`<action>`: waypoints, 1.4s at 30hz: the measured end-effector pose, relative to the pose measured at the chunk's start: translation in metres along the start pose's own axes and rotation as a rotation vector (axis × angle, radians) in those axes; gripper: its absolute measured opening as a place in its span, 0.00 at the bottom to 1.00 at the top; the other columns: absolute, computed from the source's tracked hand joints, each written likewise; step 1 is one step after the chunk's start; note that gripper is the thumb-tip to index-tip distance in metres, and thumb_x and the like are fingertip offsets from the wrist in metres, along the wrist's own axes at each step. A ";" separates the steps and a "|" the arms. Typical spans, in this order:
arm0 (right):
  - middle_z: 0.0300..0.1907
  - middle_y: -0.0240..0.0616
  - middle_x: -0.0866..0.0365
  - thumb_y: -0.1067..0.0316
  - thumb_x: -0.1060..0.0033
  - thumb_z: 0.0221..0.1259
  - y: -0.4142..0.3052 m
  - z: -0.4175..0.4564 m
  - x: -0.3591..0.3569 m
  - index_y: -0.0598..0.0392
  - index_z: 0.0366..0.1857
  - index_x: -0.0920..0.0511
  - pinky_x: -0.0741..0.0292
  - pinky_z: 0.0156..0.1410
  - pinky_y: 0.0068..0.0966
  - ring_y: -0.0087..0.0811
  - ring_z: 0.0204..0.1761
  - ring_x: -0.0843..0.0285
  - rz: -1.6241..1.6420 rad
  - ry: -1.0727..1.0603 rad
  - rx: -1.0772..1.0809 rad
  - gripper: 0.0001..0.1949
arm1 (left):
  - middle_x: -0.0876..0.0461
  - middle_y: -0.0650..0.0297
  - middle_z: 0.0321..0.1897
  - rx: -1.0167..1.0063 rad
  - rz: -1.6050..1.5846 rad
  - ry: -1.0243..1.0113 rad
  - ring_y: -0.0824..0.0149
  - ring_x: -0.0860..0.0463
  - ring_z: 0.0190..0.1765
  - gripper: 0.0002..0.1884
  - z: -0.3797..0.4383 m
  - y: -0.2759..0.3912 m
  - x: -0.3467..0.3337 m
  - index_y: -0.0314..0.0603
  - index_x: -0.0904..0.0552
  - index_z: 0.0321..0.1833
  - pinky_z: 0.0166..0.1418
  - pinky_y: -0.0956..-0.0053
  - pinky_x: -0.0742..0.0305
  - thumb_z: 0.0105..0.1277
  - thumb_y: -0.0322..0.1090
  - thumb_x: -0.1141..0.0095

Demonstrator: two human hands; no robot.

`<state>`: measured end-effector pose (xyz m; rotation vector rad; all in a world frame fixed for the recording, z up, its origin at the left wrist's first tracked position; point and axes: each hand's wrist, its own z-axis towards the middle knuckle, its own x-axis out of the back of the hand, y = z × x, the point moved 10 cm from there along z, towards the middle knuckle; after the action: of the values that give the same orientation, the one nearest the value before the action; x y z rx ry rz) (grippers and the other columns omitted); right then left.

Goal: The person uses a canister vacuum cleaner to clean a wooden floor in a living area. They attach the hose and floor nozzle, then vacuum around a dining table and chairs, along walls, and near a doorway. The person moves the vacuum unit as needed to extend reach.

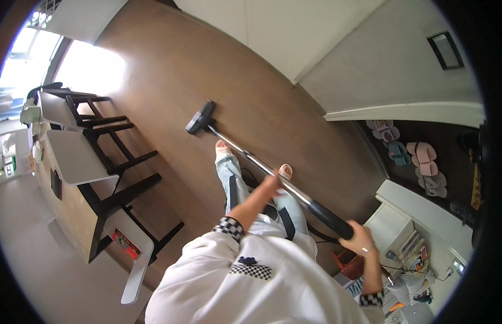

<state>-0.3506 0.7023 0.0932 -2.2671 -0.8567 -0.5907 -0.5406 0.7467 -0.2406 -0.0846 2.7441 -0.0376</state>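
Observation:
A vacuum cleaner's floor head [201,117] rests on the wooden floor ahead of my feet. From it a shiny metal tube [257,163] slants back towards my right side. My left hand [271,187], somewhat blurred, is around the middle of that tube. Its fingers are partly hidden. At the upper end, my right hand [358,238] grips the black vacuum handle [329,219]. A dark hose [321,235] runs from near the handle behind my legs, where the rest is hidden.
On the left, dark-legged chairs [83,160] stand along a wooden table [73,206]; a red booklet [127,244] lies on one seat. Several pairs of slippers [421,158] sit in the recess at right. Below it is a white cabinet [390,220]. A white wall panel [275,32] bounds the far side.

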 end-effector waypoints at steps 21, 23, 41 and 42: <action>0.27 0.47 0.25 0.61 0.35 0.29 0.069 -0.063 0.012 0.55 0.35 0.28 0.30 0.38 0.37 0.47 0.31 0.27 -0.017 0.191 0.073 0.22 | 0.34 0.59 0.11 -0.109 -0.107 -0.025 0.63 0.35 0.12 0.27 0.053 -0.050 -0.097 0.37 0.31 0.19 0.12 0.71 0.44 0.60 0.57 0.61; 0.27 0.46 0.24 0.60 0.36 0.30 0.026 -0.024 -0.020 0.54 0.36 0.28 0.29 0.38 0.37 0.46 0.31 0.26 -0.061 0.223 0.156 0.22 | 0.31 0.57 0.17 -0.190 -0.117 0.019 0.58 0.31 0.16 0.24 0.033 0.019 -0.061 0.34 0.30 0.29 0.14 0.66 0.39 0.59 0.54 0.57; 0.25 0.44 0.25 0.67 0.38 0.29 0.119 -0.129 0.001 0.53 0.29 0.27 0.31 0.36 0.37 0.46 0.29 0.27 -0.147 0.273 -0.078 0.15 | 0.25 0.57 0.32 0.483 0.299 -0.204 0.56 0.25 0.41 0.18 -0.011 -0.173 -0.148 0.44 0.30 0.41 0.48 0.55 0.34 0.57 0.50 0.53; 0.24 0.44 0.25 0.67 0.38 0.28 0.132 -0.155 0.018 0.54 0.29 0.27 0.31 0.35 0.37 0.46 0.29 0.26 -0.171 0.286 -0.076 0.16 | 0.27 0.56 0.36 0.471 0.366 -0.053 0.56 0.26 0.42 0.19 -0.022 -0.200 -0.157 0.43 0.30 0.43 0.51 0.53 0.35 0.54 0.48 0.48</action>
<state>-0.2734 0.5249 0.1588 -2.1190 -0.9002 -1.0132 -0.3937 0.5577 -0.1518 0.5335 2.5781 -0.5636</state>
